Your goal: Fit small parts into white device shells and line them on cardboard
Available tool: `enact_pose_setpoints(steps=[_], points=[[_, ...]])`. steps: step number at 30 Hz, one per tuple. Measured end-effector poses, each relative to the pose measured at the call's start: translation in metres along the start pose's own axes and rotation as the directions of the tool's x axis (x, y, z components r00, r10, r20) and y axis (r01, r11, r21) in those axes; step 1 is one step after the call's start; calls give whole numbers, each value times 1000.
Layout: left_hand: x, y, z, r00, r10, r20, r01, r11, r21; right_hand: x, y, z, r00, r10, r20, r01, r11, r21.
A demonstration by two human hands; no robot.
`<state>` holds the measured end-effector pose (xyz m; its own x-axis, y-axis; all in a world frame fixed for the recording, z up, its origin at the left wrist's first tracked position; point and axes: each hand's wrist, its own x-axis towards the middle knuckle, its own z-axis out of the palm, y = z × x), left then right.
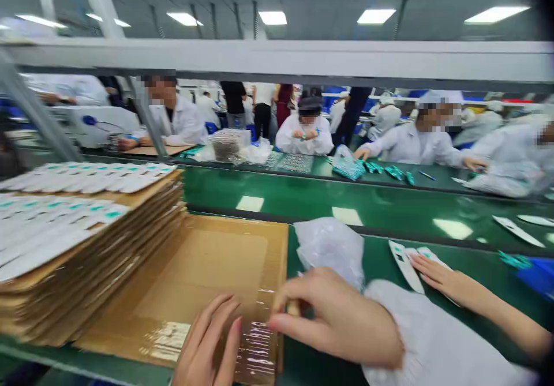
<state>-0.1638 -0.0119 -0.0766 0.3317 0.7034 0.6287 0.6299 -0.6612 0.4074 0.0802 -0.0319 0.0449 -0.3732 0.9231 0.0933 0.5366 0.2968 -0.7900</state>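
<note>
A flat brown cardboard sheet (pixel 229 265) lies on the green work surface in front of me. Shiny clear strips, which look like tape (pixel 259 354), run along its right side and reflect light. My left hand (pixel 210 345) is low over the sheet, its fingers stretched and slightly apart, holding nothing visible. At the sheet's right edge, my right hand (pixel 333 319) has thumb and forefinger brought together in a pinch. Anything between those fingertips is too small or blurred to make out. Just behind the right hand sits a crumpled translucent plastic bag (pixel 331 244).
On the left rises a tall stack of cardboard sheets (pixel 142 259), topped with rows of white parts with green marks (pixel 60 224). At right, another person's hand (pixel 445 279) rests on white pieces (pixel 404 265). Beyond runs a green conveyor belt (pixel 298 193), with co-workers seated across.
</note>
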Motion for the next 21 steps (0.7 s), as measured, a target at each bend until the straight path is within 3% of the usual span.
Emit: enact_pose_setpoints(steps=[2,4,6,9,12,14,16,18,21], points=[[26,23,24,991,80,105,-73,995,-67,-61,26,1,965,231,-127,-226,973,57],[50,45,45,973,145,181,-121,983,-137,-113,56,5,868,438,-233,-415,899,139],[70,57,63,953,183,241,-146,975,-165,-159,86,8,777,546,-313,-511,838,193],[84,50,82,952,146,269,-134,989,-62,-207,123,-1,649,583,-489,-570,798,195],[80,22,94,955,75,287,-125,979,159,-219,148,-27,531,486,-694,-633,772,56],[74,8,99,940,65,335,-158,953,258,-208,165,-47,533,390,-751,-642,764,-59],[73,7,98,921,88,381,-203,941,273,-189,187,-66,567,331,-754,-620,775,-125],[81,21,95,921,112,372,-215,944,249,-169,211,-78,595,309,-742,-601,784,-155],[106,61,97,926,130,355,-190,972,139,-147,239,-86,627,295,-721,-590,784,-193]])
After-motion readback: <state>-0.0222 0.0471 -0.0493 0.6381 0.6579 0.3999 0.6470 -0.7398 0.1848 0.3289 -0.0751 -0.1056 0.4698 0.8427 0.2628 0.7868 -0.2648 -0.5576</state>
